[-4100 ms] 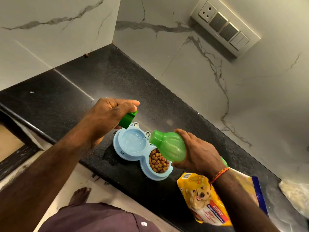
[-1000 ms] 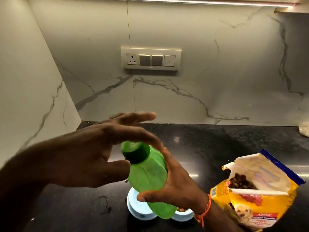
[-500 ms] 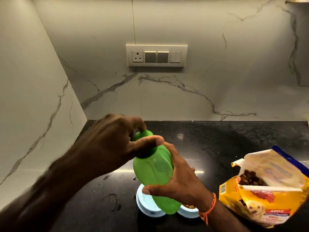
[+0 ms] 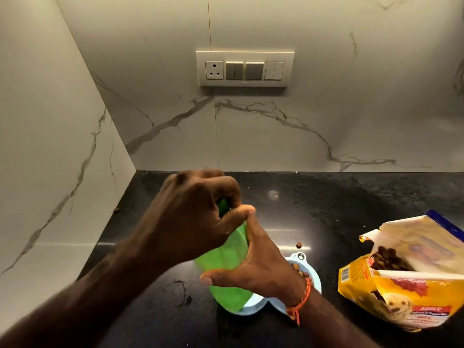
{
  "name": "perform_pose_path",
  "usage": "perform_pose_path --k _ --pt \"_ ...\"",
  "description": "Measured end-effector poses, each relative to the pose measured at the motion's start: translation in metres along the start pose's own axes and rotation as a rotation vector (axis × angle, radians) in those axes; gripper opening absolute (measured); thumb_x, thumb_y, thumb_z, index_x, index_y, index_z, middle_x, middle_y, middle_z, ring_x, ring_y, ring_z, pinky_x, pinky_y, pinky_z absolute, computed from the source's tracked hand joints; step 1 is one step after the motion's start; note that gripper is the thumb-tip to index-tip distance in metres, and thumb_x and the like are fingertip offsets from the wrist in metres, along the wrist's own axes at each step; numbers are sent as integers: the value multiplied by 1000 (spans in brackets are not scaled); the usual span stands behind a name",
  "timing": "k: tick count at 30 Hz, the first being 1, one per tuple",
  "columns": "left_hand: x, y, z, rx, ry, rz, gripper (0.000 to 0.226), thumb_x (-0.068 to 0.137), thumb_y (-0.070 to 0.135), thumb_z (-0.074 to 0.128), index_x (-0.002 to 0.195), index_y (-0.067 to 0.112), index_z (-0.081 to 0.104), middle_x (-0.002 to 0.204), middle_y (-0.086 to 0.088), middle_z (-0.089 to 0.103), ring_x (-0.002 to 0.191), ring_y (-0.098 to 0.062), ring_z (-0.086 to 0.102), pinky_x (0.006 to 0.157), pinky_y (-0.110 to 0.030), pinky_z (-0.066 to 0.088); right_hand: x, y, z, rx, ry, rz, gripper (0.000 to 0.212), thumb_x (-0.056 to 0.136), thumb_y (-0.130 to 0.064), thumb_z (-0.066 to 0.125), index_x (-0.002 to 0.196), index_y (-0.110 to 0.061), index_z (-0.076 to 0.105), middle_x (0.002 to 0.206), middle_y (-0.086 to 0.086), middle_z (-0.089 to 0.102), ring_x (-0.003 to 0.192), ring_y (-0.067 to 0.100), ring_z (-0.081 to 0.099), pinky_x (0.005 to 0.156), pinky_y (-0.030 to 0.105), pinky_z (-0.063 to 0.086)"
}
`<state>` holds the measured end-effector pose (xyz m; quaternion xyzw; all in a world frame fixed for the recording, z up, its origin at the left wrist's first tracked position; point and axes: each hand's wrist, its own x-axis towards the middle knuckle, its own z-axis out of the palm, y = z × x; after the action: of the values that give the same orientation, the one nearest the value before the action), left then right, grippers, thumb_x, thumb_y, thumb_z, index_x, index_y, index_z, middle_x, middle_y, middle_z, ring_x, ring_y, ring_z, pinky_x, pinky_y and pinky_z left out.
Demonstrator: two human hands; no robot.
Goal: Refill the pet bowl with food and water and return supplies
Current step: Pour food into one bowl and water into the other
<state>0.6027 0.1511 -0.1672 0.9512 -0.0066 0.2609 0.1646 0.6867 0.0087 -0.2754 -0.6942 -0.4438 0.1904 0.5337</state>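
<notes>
- I see my right hand [image 4: 261, 266] wrapped round the body of the green bottle [image 4: 226, 267], thumb on the near left side and fingers curled over the far right side, so the bottle sits in the palm and is held above the counter [image 4: 313, 204].
- The bottle tilts, its top leaning up and to the left, its base low and near, hanging over the left part of the pet bowl [image 4: 256, 303].
- My left hand [image 4: 193, 217] covers the top of the bottle; the fingers are bent down round the green cap [image 4: 223, 205] and the thumb presses in from the right, so the cap is clamped between them. Only a sliver of the cap shows between finger and thumb.
- The tip of my left thumb touches the index finger of my right hand just above the bottle's shoulder.
- The pale blue pet bowl lies on the black counter under my right wrist; kibble [image 4: 300, 271] shows in its right compartment, while the left compartment is mostly hidden by the bottle.
- An orange thread band [image 4: 302, 298] circles my right wrist.
- The open yellow food bag [image 4: 406, 285] lies on the counter well to the right of the bowl, kibble visible in its mouth.
- One loose kibble piece [image 4: 298, 245] lies on the counter just beyond the bowl.
- A switch panel [image 4: 244, 69] sits on the marble wall far behind.
</notes>
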Motion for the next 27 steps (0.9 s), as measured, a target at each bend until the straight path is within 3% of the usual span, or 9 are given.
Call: perform_pose_path --k 2,5,8,10,13,18,22,25,27 --pt "0 -8 -8 -3 0 -3 25 86 50 65 80 27 73 75 12 66 62 -5 61 58 -29 55 9 -8 3 -6 -45 -8 108 60 -23 99 127 -71 28 136 -25 53 128 -6 51 104 17 44" --pt "-5 -24 -13 64 89 -53 24 86 45 73 99 25 76 81 9 71 64 -7 64 66 -26 57 20 -7 3 -90 -136 -38 124 61 -31 98 152 -47 15 153 -21 36 140 -4 39 113 20 38" --pt "-12 -46 -11 119 109 -111 33 85 41 81 111 21 75 85 4 73 70 -13 66 73 -29 55 16 10 -13 -198 -110 39 130 63 -44 94 159 -38 7 159 -17 29 136 -4 42 106 14 39" --pt "-19 -64 -4 151 87 -142 35 83 40 83 111 20 75 86 2 74 72 -16 67 73 -31 55 5 27 -30 -319 -68 92 126 66 -51 90 159 -39 7 159 -16 29 132 -3 45 102 12 39" --pt "-32 -91 10 177 37 -196 35 81 37 85 109 19 74 86 1 73 76 -22 68 73 -32 52 -16 57 -56 -480 -15 198 119 69 -58 85 158 -41 8 158 -14 33 132 4 47 104 26 44" --pt "-52 -119 32 169 10 -313 30 78 25 89 103 16 75 86 -4 73 74 -26 66 69 -34 50 -51 103 -78 -530 33 425 116 69 -50 88 159 -34 17 156 -5 39 135 13 48 109 36 45" --pt "-60 -129 32 184 45 -370 30 79 24 87 104 12 75 94 -11 74 78 -27 65 73 -35 47 -68 122 -82 -599 -15 518 120 65 -55 89 159 -30 17 158 -1 35 141 15 41 116 38 39" --pt "-61 -132 34 263 2 -410 48 82 42 81 117 10 71 112 -17 72 98 -38 67 88 -47 50 -76 129 -82 -630 -52 576 125 60 -60 89 158 -29 18 161 -2 28 145 19 35 118 39 36" --pt "-65 -125 37 343 53 -405 62 80 54 70 126 11 65 131 -19 64 122 -41 57 104 -53 41 -83 132 -82 -625 -64 604 128 57 -62 89 158 -30 17 163 -3 25 146 18 32 119 39 35"
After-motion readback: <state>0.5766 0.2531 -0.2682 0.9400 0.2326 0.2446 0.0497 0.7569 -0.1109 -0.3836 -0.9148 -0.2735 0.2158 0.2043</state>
